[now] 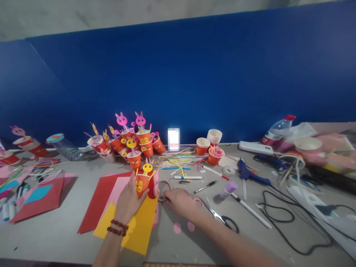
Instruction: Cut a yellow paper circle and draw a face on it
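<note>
My left hand (129,202) is wrapped round the left side of a red paper cup (141,186) with yellow lettering. A yellow face figure (147,168) with ears rises from that cup, with pipe-cleaner arms at its sides. Just right of the cup, my right hand (178,200) pinches a ring-shaped item (163,182), which looks like a roll of tape, beside the cup's side. Under the cup and my left hand lie yellow (139,233), pink and red (96,200) paper sheets.
Several decorated cups (135,157) stand behind the held cup. Plain cups (203,145) are at the back centre. On the right lie scissors (218,216), a glue stick (228,189), markers, a blue glue gun (250,174) and black cables (289,218). A jar (65,148) rests at left.
</note>
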Demonstrator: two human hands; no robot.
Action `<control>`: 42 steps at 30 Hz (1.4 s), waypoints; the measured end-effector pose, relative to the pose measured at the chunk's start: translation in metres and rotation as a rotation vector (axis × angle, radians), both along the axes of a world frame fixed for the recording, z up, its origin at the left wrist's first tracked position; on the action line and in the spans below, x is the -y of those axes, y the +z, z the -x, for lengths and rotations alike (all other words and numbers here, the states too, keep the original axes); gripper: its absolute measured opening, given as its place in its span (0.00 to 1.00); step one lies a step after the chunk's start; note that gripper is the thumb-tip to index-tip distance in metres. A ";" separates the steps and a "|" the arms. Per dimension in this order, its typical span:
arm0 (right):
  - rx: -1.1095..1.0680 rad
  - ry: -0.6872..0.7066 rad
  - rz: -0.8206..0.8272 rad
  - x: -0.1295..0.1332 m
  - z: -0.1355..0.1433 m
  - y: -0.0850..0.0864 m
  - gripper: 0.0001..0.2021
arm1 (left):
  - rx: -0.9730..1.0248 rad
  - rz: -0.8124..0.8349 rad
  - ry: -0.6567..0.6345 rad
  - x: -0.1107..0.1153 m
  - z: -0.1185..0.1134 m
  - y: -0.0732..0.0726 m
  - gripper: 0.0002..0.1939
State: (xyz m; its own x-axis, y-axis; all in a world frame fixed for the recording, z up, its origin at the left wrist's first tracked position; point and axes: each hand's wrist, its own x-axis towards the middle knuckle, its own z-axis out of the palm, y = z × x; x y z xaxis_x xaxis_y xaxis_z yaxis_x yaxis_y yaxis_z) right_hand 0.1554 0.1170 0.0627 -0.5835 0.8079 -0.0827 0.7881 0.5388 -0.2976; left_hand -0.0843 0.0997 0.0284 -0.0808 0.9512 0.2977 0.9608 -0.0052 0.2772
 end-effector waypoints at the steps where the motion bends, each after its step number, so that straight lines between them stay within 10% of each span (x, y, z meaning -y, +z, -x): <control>1: -0.004 -0.001 -0.006 0.000 -0.003 0.001 0.08 | -0.010 0.010 0.003 -0.002 -0.001 -0.002 0.43; 8: -0.036 -0.087 -0.036 0.001 -0.033 0.016 0.05 | -0.020 -0.304 -0.020 0.004 -0.020 0.017 0.35; 15: -0.193 -0.060 -0.032 0.005 -0.044 0.020 0.03 | 0.131 -0.079 -0.678 0.023 -0.070 0.034 0.12; 24: -0.879 -0.359 0.093 0.045 -0.048 0.010 0.14 | 0.591 -0.027 -0.639 0.039 -0.086 0.031 0.09; 42: -1.049 -0.451 -0.011 0.064 -0.035 0.001 0.06 | 0.556 -0.155 -0.583 0.053 -0.108 0.042 0.07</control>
State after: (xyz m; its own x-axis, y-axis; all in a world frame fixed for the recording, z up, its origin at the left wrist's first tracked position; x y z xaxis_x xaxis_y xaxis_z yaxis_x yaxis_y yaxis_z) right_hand 0.1909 0.0534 0.0633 -0.0173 0.9589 0.2832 0.2762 0.2768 -0.9204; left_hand 0.0233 0.0466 0.0708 0.2394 0.8376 0.4910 0.5141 -0.5384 0.6677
